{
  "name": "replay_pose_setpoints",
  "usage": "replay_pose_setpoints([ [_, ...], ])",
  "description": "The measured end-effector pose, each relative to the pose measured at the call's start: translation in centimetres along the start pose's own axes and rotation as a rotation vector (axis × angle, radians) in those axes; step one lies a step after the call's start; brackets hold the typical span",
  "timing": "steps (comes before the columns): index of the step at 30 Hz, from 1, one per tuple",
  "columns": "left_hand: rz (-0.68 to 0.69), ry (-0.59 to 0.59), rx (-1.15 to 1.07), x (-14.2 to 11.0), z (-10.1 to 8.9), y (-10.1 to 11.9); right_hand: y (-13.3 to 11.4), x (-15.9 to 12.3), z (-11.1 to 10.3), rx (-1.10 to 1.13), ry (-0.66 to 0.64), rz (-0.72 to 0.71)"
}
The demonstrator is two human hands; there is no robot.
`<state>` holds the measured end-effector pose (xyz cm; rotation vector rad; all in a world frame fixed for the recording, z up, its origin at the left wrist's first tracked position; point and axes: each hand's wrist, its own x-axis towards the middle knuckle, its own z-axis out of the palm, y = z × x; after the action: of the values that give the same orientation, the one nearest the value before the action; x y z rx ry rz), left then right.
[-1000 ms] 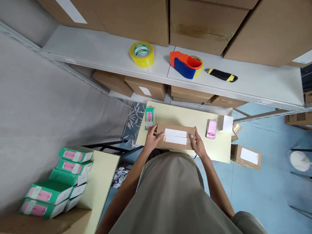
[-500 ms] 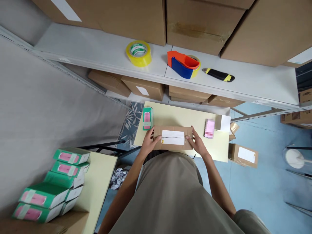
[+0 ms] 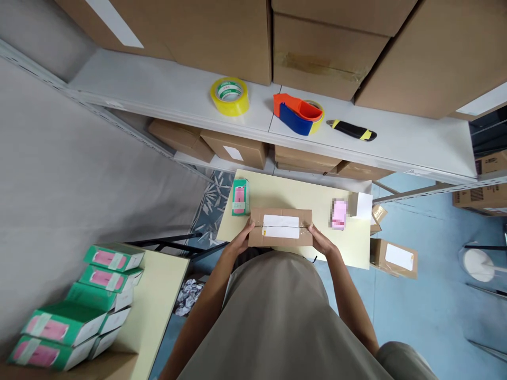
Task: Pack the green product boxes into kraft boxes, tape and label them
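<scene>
A brown cardboard box with a white label split along its middle seam sits at the near edge of the cream table. My left hand grips its left end, and my right hand grips its right end. The thumbs rest by the ends of the box; the other fingers are mostly hidden at its sides. Just beyond my left hand stands a green box with a pink picture. To the right of the carton lie a pink item, blurred out, and a white box.
Above the table, a shelf carries a yellow tape roll, a red-and-blue tape dispenser, a utility knife and large cartons. Green boxes are stacked on a side table at left. A labelled carton stands at right.
Both thumbs have slid outward from the top of the box, off the label's ends, to the box's two ends. The view has shifted slightly; the box stays at the table's near edge.
</scene>
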<state>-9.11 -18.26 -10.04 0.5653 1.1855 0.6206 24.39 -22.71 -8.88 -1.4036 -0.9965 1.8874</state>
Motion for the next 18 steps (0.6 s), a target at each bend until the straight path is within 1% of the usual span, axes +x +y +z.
replay_pose_setpoints([
  [3, -0.031, -0.017, 0.029, 0.3, -0.5, -0.1, 0.5, 0.5, -0.6, -0.036, -0.023, -0.018],
  [8, -0.005, -0.056, 0.005, 0.3, -1.1, 0.2, 0.7, 0.9, -0.8, -0.070, 0.067, -0.115],
  [12, 0.021, -0.099, -0.017, 0.2, -1.4, 0.3, 1.0, 0.5, -0.8, -0.122, 0.049, -0.061],
  [15, 0.018, -0.075, -0.039, 0.9, -1.0, 0.6, 0.7, 1.0, -0.7, -0.098, 0.048, -0.063],
  [18, 0.053, -0.031, -0.078, 2.5, -0.2, 1.1, -0.1, 2.2, -0.6, -0.111, 0.097, -0.101],
])
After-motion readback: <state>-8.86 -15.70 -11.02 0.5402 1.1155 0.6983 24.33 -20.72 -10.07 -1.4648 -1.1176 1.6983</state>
